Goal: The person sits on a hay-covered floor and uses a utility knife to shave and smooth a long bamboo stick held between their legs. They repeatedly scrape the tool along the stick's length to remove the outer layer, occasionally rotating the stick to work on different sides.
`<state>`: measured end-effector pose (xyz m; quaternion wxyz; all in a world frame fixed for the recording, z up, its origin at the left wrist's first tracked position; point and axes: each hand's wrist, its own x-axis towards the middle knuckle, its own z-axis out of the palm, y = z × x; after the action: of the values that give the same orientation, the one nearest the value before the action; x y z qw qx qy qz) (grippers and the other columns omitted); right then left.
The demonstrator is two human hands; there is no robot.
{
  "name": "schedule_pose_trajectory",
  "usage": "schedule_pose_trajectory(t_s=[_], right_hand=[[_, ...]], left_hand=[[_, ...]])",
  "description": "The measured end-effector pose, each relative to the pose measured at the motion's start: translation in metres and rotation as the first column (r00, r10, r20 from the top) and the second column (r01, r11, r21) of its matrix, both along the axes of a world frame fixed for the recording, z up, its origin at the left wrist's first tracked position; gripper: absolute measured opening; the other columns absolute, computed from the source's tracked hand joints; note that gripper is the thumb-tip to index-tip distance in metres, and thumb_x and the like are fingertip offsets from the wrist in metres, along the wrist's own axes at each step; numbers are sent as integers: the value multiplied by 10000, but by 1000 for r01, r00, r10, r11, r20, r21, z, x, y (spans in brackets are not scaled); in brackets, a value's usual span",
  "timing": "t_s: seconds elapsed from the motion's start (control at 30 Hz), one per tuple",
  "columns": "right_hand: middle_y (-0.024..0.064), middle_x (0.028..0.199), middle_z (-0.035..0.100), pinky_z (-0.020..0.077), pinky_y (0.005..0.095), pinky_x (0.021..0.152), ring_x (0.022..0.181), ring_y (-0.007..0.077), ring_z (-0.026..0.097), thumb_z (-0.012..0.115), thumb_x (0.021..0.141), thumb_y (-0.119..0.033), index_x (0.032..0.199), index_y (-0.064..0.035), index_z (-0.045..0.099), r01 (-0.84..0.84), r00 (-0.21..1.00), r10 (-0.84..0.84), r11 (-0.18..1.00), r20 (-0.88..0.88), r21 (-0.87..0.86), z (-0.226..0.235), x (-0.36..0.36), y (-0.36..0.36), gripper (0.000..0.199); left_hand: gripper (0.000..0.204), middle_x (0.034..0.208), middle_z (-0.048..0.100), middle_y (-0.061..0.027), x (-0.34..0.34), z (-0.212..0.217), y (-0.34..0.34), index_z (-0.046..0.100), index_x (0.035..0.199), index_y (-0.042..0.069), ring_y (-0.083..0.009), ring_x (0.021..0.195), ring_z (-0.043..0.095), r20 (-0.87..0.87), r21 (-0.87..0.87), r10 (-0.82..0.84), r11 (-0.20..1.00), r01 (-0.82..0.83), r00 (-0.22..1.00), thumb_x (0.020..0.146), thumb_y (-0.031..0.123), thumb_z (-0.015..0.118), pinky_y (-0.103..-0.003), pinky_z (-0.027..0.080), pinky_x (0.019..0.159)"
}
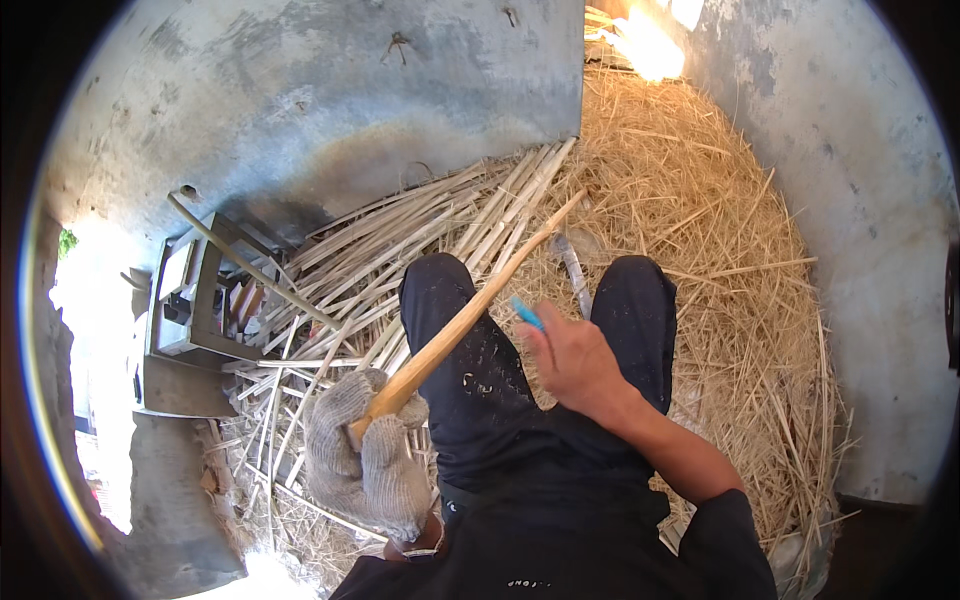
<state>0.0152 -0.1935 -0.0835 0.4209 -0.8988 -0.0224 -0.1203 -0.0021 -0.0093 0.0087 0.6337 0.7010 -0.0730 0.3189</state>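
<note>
A grey knitted glove covers my left hand (365, 455), which is closed around the thick lower end of a long, peeled wooden stick (470, 310). The stick slants up to the right across my left knee and narrows to a point. My bare right hand (580, 370) is closed above my lap, just right of the stick and apart from it. A short blue piece (526, 313) pokes out past its thumb; the rest is hidden in the fist. Between my knees a narrow metal blade (573, 275) shows beyond the knuckles. Whether blade and blue piece belong together I cannot tell.
Split wooden strips (400, 220) lie heaped at the far left. Shavings (740, 260) cover the floor ahead and to the right. Grey walls (400, 90) stand close around me. At left are a metal box frame (205, 300) and a thin leaning rod (255, 265).
</note>
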Motion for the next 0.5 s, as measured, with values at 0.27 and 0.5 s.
schedule_pose_trajectory(t_s=[0.27, 0.5], right_hand=[[245, 599, 562, 447, 527, 504, 583, 449, 598, 528, 1003, -268, 916, -19, 514, 168, 972, -192, 971, -133, -171, -71, 43, -45, 265], [209, 558, 547, 445, 514, 501, 551, 429, 599, 527, 1003, -300, 903, -32, 502, 112, 991, -102, 987, -90, 117, -4, 10, -19, 287]], left_hand=[[334, 852, 632, -212, -1, -9, 6, 584, 1038, -52, -207, 575, 611, 136, 164, -171, 975, 148, 976, 915, 254, 639, -267, 492, 508], [438, 855, 617, -201, 8, -2, 1, 561, 1072, -43, -197, 549, 603, 114, 79, 2, 997, -11, 993, 892, 323, 719, -261, 492, 475]])
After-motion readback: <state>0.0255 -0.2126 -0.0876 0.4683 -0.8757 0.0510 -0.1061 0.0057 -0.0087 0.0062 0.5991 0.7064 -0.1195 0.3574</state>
